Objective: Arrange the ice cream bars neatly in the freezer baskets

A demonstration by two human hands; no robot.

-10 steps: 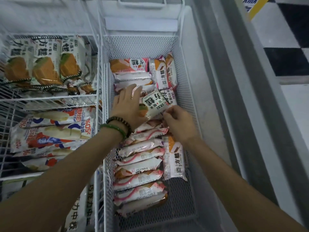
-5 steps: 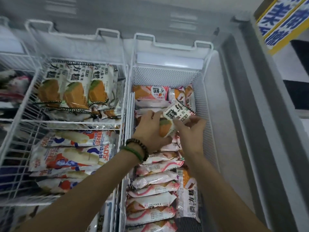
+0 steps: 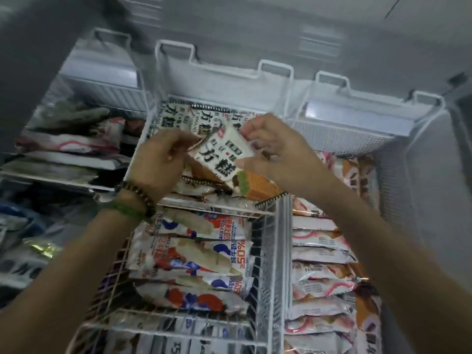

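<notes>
Grip two-handed: left hand [image 3: 161, 162] pinching the wrapper's left edge, ice cream bar [image 3: 224, 159] tilted over the middle basket [image 3: 194, 203], far compartment, right hand [image 3: 278, 154] pinching its top corner and side. Best stood upright and slid in beside the matching bars [image 3: 204, 117], print facing the same way. Counted: two hands, one bar held, three matching tops visible behind.

A single head-worn, wide-angle view looks forward and steeply down into the freezer [image 3: 434, 226] from its near edge, close above the wire baskets [image 3: 270, 251]. The freezer's far wall fills the top. The left hand [image 3: 163, 162], the right hand [image 3: 275, 152] and the ice cream bar [image 3: 224, 154] they hold sit just above centre.
</notes>
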